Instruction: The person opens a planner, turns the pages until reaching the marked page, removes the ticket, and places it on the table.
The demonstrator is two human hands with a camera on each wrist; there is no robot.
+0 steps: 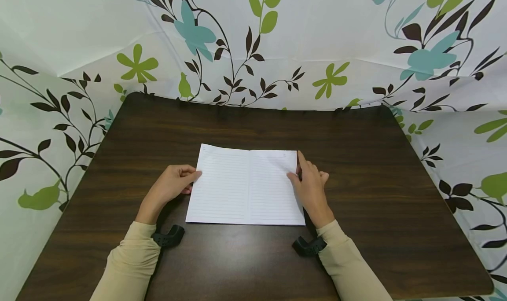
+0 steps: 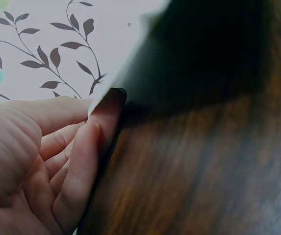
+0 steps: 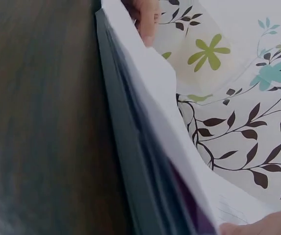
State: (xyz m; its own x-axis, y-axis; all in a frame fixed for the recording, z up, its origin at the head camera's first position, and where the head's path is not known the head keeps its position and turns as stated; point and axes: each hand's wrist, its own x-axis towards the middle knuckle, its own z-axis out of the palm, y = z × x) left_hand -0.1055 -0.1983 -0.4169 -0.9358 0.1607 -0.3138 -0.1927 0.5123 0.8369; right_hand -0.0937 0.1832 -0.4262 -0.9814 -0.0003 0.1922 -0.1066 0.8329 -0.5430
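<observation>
An open notebook (image 1: 222, 186) with ruled white pages lies before me, its centre fold running away from me. My left hand (image 1: 174, 182) pinches its left edge, thumb on top of the page; in the left wrist view the left hand (image 2: 37, 156) has its fingertips at the paper's edge, other fingers curled. At the right edge, my right hand (image 1: 313, 189) grips with the thumb over the page and the index finger extended by the far corner. From the right wrist, the notebook (image 3: 155, 117) appears edge-on, with dark layers beneath the white page.
The notebook is on a dark wood-grain table (image 1: 356, 160). A white curtain (image 1: 301, 23) with leaf, flower and bird prints surrounds its far and side edges. Black wrist straps (image 1: 170, 237) sit at both sleeve cuffs.
</observation>
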